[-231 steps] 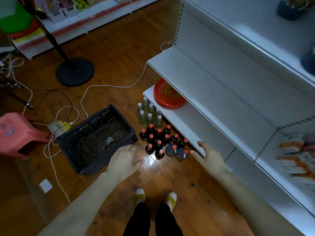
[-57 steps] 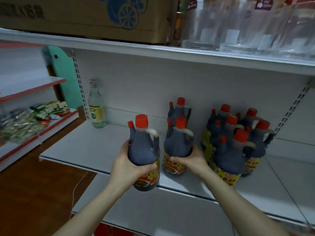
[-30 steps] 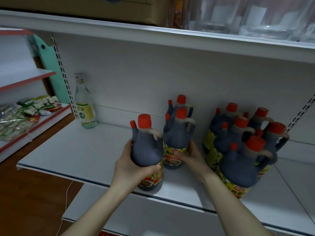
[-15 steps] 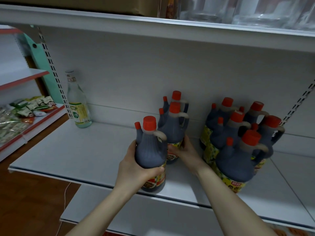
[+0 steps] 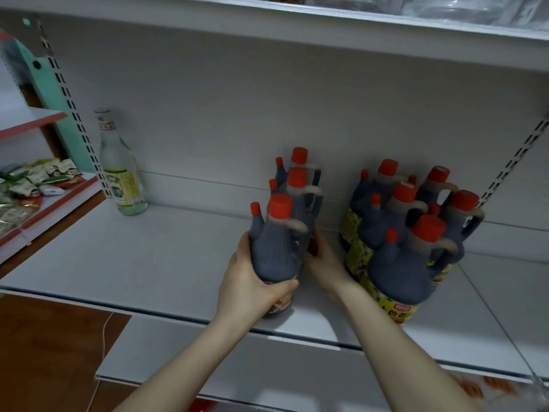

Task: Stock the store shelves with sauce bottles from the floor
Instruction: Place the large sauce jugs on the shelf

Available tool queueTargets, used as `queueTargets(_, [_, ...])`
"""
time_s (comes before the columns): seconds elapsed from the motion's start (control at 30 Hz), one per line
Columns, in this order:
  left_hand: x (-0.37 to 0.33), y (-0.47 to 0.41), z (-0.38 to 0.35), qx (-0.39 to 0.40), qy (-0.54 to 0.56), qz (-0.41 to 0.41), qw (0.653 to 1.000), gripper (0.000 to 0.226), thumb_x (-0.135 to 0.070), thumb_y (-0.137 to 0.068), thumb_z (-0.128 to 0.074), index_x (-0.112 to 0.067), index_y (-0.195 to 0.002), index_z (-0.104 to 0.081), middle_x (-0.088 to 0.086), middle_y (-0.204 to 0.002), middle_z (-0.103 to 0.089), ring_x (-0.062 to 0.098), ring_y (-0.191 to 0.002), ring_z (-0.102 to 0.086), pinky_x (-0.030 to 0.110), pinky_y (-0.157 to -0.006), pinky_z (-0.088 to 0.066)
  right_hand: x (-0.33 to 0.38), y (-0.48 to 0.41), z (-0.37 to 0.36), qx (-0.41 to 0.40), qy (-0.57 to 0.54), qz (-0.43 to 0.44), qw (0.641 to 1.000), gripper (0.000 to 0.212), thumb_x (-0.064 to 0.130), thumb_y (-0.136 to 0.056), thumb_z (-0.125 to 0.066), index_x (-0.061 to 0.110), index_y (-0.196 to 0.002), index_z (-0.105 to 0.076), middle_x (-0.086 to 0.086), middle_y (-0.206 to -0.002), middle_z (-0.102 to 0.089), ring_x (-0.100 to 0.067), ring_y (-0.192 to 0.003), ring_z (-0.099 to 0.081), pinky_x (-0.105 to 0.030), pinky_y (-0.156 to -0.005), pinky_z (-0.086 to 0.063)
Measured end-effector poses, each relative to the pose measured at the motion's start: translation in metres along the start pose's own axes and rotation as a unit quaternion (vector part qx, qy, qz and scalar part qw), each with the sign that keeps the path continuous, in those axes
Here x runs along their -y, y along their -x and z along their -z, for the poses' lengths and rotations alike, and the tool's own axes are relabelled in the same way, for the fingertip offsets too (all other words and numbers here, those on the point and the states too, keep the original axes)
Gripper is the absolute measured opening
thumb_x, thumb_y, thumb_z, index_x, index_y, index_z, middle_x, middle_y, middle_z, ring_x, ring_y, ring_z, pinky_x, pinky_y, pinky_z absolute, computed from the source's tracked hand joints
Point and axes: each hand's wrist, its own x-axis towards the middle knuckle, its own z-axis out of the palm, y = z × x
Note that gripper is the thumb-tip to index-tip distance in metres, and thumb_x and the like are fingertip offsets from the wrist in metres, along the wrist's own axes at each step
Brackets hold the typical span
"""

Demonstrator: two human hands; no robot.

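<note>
My left hand (image 5: 252,288) grips a dark sauce bottle (image 5: 274,248) with a red cap, standing near the front edge of the white shelf (image 5: 148,263). Right behind it stand two more sauce bottles in a row (image 5: 300,185). My right hand (image 5: 325,263) reaches behind the front bottle and touches the base of the middle one; its fingertips are hidden. A cluster of several sauce bottles (image 5: 407,233) with yellow labels stands to the right on the same shelf.
A clear glass bottle (image 5: 120,173) with a pale label stands at the shelf's back left. Packets of snacks (image 5: 29,185) lie on a red-edged shelf at far left. A lower white shelf (image 5: 267,367) juts out below. Wooden floor (image 5: 44,352) shows at bottom left.
The bottle in my left hand has moved back and right, lining up close in front of the two bottles. My right hand stays at the middle bottle's base.
</note>
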Motion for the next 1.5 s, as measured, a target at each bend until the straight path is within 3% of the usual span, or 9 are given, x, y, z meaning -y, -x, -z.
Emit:
queueTargets(0.13, [0.005, -0.002, 0.022, 0.103, 0.073, -0.009, 0.992, 0.072, -0.049, -0.046, -0.073, -0.046, -0.110, -0.039, -0.026, -0.107, -0.054, -0.017, -0.095, -0.053, 0.002, -0.072, -0.042, -0.007, 0.019, 0.003, -0.058, -0.017, -0.063, 0.996, 0.038, 0.020, -0.096, -0.045, 0.018, -0.134, -0.042, 0.002, -0.129, -0.049, -0.017, -0.120, -0.048, -0.040, -0.102, -0.041])
queueTargets(0.27, [0.023, -0.006, 0.052, 0.198, 0.169, 0.057, 0.964, 0.061, -0.054, -0.053, -0.069, -0.049, -0.110, -0.050, -0.019, -0.112, -0.062, -0.002, -0.107, -0.058, 0.016, -0.076, -0.052, -0.012, 0.054, 0.002, 0.000, -0.057, -0.087, 0.995, 0.028, 0.037, -0.091, -0.049, 0.038, -0.118, -0.048, 0.007, -0.129, -0.055, -0.014, -0.119, -0.051, -0.034, -0.093, -0.045])
queueTargets(0.33, [0.024, -0.009, 0.054, 0.201, 0.140, 0.050, 0.968, 0.057, -0.058, -0.053, -0.067, -0.050, -0.106, -0.052, -0.016, -0.108, -0.064, -0.001, -0.102, -0.060, 0.021, -0.081, -0.052, -0.011, 0.068, -0.001, 0.062, -0.069, -0.087, 0.992, 0.032, 0.046, -0.082, -0.052, 0.043, -0.114, -0.050, 0.018, -0.125, -0.055, -0.005, -0.117, -0.052, -0.031, -0.096, -0.045])
queueTargets(0.43, [0.018, -0.008, 0.049, 0.184, 0.112, 0.030, 0.976, 0.054, -0.058, -0.047, -0.065, -0.050, -0.098, -0.051, -0.018, -0.101, -0.062, -0.007, -0.088, -0.060, 0.008, -0.072, -0.047, -0.011, 0.078, -0.003, 0.103, -0.068, -0.071, 0.990, 0.040, 0.041, -0.078, -0.067, 0.041, -0.114, -0.049, 0.024, -0.121, -0.056, 0.000, -0.113, -0.056, -0.024, -0.093, -0.047])
queueTargets(0.57, [0.018, -0.005, 0.041, 0.186, 0.140, 0.030, 0.972, 0.049, -0.048, -0.055, -0.072, -0.050, -0.099, -0.049, -0.024, -0.106, -0.058, -0.012, -0.095, -0.057, 0.008, -0.076, -0.046, -0.010, 0.078, -0.003, 0.085, -0.048, -0.040, 0.994, 0.058, 0.023, -0.068, -0.076, 0.030, -0.118, -0.049, 0.011, -0.119, -0.061, 0.000, -0.107, -0.060, -0.015, -0.081, -0.049])
queueTargets(0.8, [0.021, -0.010, 0.027, 0.204, 0.190, 0.030, 0.960, 0.044, -0.032, -0.067, -0.069, -0.041, -0.107, -0.051, -0.020, -0.109, -0.062, -0.007, -0.103, -0.059, 0.009, -0.078, -0.048, -0.013, 0.071, 0.000, 0.034, -0.006, -0.026, 0.999, 0.069, 0.029, -0.064, -0.075, 0.023, -0.126, -0.047, 0.009, -0.121, -0.060, 0.002, -0.107, -0.058, -0.012, -0.081, -0.048])
queueTargets(1.03, [0.027, -0.014, 0.029, 0.225, 0.189, 0.019, 0.956, 0.050, -0.043, -0.066, -0.071, -0.044, -0.112, -0.050, -0.025, -0.110, -0.061, -0.010, -0.105, -0.057, 0.007, -0.077, -0.046, -0.017, 0.070, 0.000, 0.032, -0.003, -0.042, 0.999, 0.077, 0.035, -0.063, -0.074, 0.023, -0.132, -0.042, 0.007, -0.127, -0.056, -0.003, -0.113, -0.055, -0.018, -0.089, -0.048])
queueTargets(1.23, [0.026, -0.012, 0.032, 0.250, 0.169, -0.001, 0.953, 0.055, -0.054, -0.072, -0.058, -0.038, -0.124, -0.047, -0.021, -0.124, -0.057, -0.008, -0.113, -0.052, 0.006, -0.087, -0.043, -0.017, 0.070, -0.001, 0.034, -0.002, -0.046, 0.998, 0.082, 0.036, -0.063, -0.073, 0.020, -0.135, -0.039, 0.005, -0.130, -0.054, -0.004, -0.115, -0.053, -0.015, -0.087, -0.048])
queueTargets(1.5, [0.024, -0.011, 0.031, 0.249, 0.162, -0.007, 0.955, 0.049, -0.041, -0.083, -0.058, -0.029, -0.129, -0.046, -0.016, -0.126, -0.056, -0.006, -0.114, -0.053, 0.009, -0.089, -0.044, -0.018, 0.071, -0.005, 0.030, 0.006, -0.034, 0.999, 0.062, 0.019, -0.078, -0.070, 0.021, -0.132, -0.040, 0.004, -0.128, -0.055, -0.006, -0.116, -0.053, -0.013, -0.089, -0.047])
